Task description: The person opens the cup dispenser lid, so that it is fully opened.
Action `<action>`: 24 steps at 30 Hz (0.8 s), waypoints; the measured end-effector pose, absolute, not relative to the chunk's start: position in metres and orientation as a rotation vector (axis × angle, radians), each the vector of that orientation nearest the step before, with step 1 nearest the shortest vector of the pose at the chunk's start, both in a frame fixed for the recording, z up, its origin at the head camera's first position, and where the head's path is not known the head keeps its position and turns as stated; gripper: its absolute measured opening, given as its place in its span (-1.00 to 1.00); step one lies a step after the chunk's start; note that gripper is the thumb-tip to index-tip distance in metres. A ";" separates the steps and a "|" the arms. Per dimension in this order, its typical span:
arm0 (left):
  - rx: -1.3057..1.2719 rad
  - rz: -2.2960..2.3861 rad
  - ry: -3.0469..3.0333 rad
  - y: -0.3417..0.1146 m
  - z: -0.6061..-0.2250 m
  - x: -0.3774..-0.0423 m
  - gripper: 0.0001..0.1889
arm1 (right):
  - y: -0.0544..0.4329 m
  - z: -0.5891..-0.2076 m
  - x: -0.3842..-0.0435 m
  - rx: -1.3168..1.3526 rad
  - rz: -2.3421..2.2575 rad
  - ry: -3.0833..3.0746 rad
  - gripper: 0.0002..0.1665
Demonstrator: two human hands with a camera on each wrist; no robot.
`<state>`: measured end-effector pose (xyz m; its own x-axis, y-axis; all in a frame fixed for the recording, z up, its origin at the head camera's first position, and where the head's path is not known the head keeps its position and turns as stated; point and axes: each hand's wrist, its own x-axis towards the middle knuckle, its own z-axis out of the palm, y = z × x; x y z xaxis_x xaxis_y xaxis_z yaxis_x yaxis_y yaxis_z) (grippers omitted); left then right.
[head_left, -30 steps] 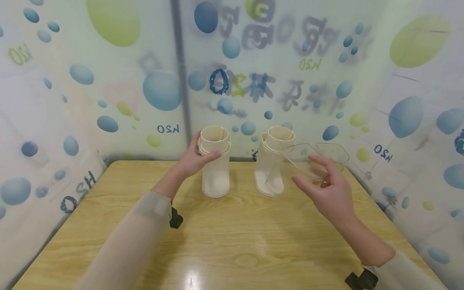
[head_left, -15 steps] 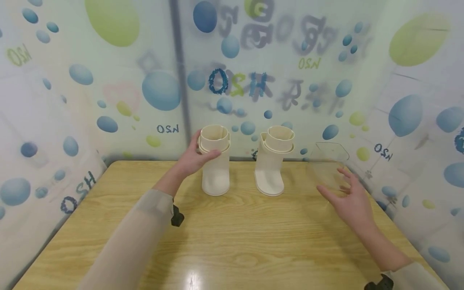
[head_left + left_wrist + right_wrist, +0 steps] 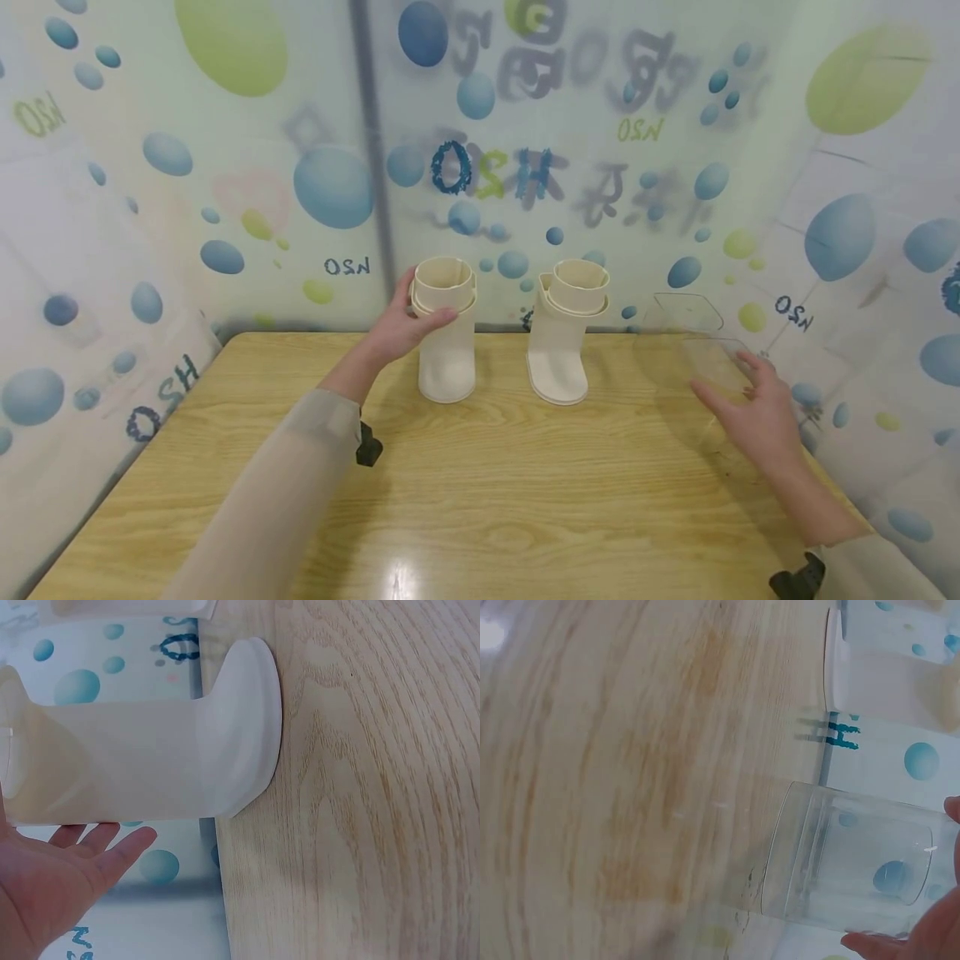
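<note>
My left hand (image 3: 405, 329) holds the upper part of a cream plastic stand (image 3: 447, 358), its thumb across the front below the round open collar. This stand is upright on the table, with a rounded foot forward, as the left wrist view (image 3: 142, 757) also shows. A matching stand (image 3: 558, 354) stands just to its right, apart from it. At the right side of the table, my right hand (image 3: 761, 412) grips a clear see-through container (image 3: 802, 855), thumb on one side and fingers on the other. Whether its base touches the table is hard to tell.
Another clear container (image 3: 686, 310) stands at the back right, just behind the gripped one. The wooden table (image 3: 480, 483) is bounded at the back and sides by patterned sheets (image 3: 262, 167) with blue and green drops.
My right hand has moved right and toward me with the clear container, away from the right stand and from in front of the other container. The left hand stays on its stand.
</note>
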<state>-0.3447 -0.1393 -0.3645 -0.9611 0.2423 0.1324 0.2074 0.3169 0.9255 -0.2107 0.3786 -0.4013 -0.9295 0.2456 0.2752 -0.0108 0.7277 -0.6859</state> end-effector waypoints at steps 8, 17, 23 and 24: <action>0.418 1.758 2.520 -0.138 -0.365 -0.346 0.20 | 0.384 -0.399 -0.209 -0.239 1.013 -2.620 0.32; 0.424 1.764 2.521 -0.138 -0.365 -0.347 0.20 | 0.369 -0.390 -0.205 -0.285 0.958 -2.457 0.23; 0.436 1.741 2.543 -0.143 -0.370 -0.345 0.22 | 0.345 -0.378 -0.198 -0.164 1.025 -2.394 0.12; 0.424 1.718 2.560 -0.144 -0.371 -0.344 0.25 | 0.341 -0.377 -0.197 -0.137 1.042 -2.390 0.10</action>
<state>-0.3437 -0.1439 -0.3711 -0.9624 0.2407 0.1260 0.2078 0.3536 0.9120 -0.1970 0.3413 -0.3770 -0.8575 0.2911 0.4242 -0.1127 0.6982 -0.7070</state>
